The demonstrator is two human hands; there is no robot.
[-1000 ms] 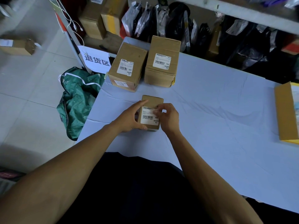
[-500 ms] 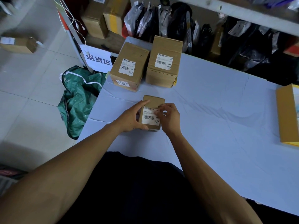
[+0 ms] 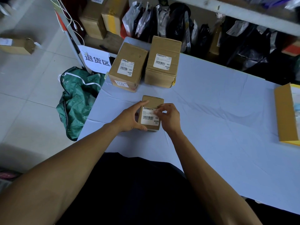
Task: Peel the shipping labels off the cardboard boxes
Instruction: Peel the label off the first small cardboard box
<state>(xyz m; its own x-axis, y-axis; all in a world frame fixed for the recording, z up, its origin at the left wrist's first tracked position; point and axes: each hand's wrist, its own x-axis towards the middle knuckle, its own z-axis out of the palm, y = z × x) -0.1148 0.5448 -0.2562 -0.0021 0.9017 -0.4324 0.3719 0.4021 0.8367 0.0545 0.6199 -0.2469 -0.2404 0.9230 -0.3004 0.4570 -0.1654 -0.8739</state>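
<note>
On the pale worktop [image 3: 211, 114], near its front-left edge: small cardboard box [image 3: 152, 101], white shipping label [image 3: 148, 116] on top; left hand [image 3: 129, 117] grips the box's left side, thumb and fingers curled round it; right hand [image 3: 169, 117] fingers [image 3: 158, 111] pinch the label's upper right corner; behind, two larger boxes side by side, left box [image 3: 129, 62], right box [image 3: 164, 51], each labelled; green bag [image 3: 76, 101] on the floor at left.
</note>
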